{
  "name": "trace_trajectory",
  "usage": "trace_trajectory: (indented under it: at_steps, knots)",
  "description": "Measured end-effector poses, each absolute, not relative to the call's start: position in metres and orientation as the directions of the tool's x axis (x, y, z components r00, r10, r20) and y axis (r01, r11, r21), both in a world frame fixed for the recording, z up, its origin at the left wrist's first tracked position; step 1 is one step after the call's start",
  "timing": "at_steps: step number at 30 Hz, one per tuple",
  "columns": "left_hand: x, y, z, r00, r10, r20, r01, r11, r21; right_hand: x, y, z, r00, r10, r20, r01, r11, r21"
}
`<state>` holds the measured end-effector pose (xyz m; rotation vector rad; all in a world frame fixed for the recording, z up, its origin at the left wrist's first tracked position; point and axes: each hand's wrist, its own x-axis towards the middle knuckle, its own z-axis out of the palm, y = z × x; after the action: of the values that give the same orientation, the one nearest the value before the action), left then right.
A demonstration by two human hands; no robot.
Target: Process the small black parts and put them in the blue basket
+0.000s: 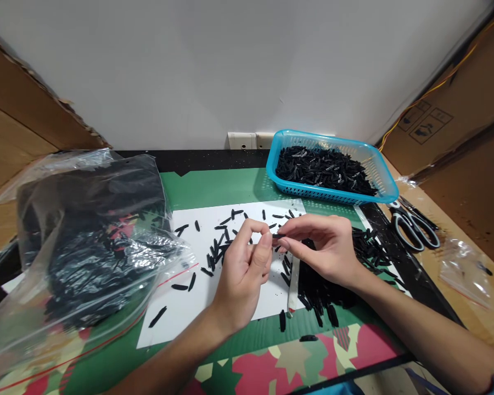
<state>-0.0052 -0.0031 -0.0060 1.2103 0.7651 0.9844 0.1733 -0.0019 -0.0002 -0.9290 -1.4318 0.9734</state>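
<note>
small black piece (pixel 278 236) pinched between left hand (pixel 242 269) and right hand (pixel 327 249) fingertips

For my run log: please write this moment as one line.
left hand + right hand: pinch black piece | over white sheet | blue basket behind

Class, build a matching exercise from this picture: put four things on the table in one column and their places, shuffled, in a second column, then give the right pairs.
Things
1. blue basket
2. scissors
3. clear bag
4. white sheet

Places
A. under both hands
B. far left of the table
C. back right, full of black pieces
D. right edge, beside the basket

Pairs: 1-C, 2-D, 3-B, 4-A
</note>
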Motion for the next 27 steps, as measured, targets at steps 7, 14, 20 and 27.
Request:
trace_trajectory:
  at_steps: [7,14,20,27]
  knots:
    - [-0.007,-0.003,-0.007,0.386,0.922,0.036,-0.113,0.009,0.994,0.176,-0.001,0.000,-0.143,0.931,0.336,-0.033,0.335,-0.942]
    - [-0.008,-0.005,-0.005,0.336,0.940,0.054,-0.003,-0.056,0.998,0.181,0.001,0.010,-0.226,0.918,0.325,0.072,0.348,-0.935]
    - [-0.009,-0.007,-0.008,0.316,0.940,0.126,0.061,-0.153,0.986,0.181,0.000,0.017,-0.325,0.919,0.222,0.029,0.245,-0.969]
    - [-0.008,-0.007,-0.009,0.323,0.940,0.113,0.036,-0.131,0.991,0.175,-0.003,0.015,-0.306,0.943,0.127,-0.084,0.107,-0.991]
